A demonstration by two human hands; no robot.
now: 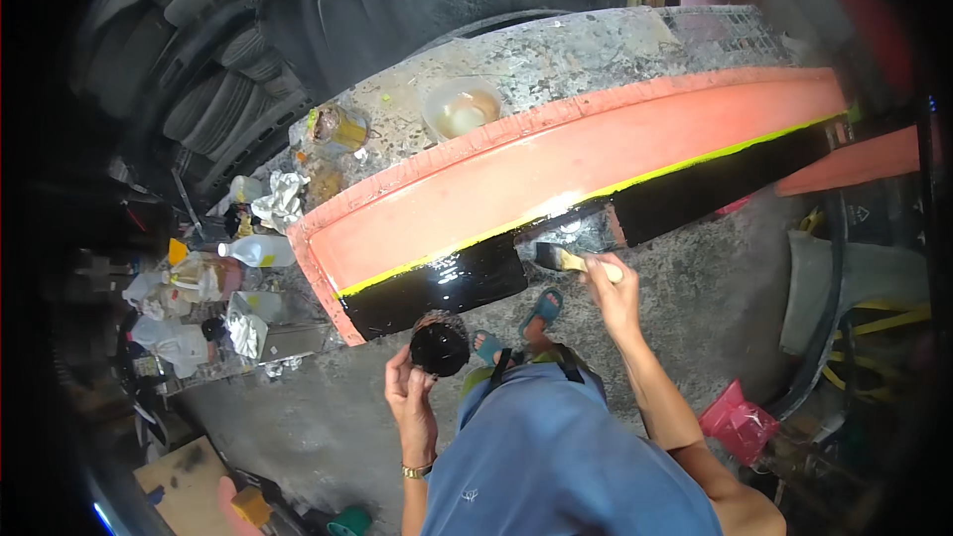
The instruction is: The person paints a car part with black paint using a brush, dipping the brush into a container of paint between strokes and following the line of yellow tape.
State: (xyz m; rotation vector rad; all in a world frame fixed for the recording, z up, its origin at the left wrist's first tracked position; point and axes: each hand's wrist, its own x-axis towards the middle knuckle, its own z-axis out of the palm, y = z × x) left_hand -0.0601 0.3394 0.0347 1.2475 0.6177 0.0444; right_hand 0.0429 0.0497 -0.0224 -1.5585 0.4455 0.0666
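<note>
My left hand (408, 386) is closed around a small cup of glossy black liquid (440, 346), tilted so its mouth shows. In my right hand (611, 290) is a paintbrush (573, 261) with a pale handle and black-coated bristles. A long, curved salmon-pink panel (516, 179) lies across the bench in front of me, crossed by a thin yellow-green stripe (596, 197). Below the stripe, wet-looking black covers the left stretch (442, 288) and the right stretch (730, 184). The brush is at the shiny greyish stretch (584, 228) between them; whether its bristles touch it I cannot tell.
Behind the panel, the stained bench (586, 50) carries a translucent bowl (463, 109) and a stained can (338, 129). To the left are crumpled foil (281, 201), a plastic bottle (258, 251) and plastic containers. A pink bag (739, 422) lies on the floor at right.
</note>
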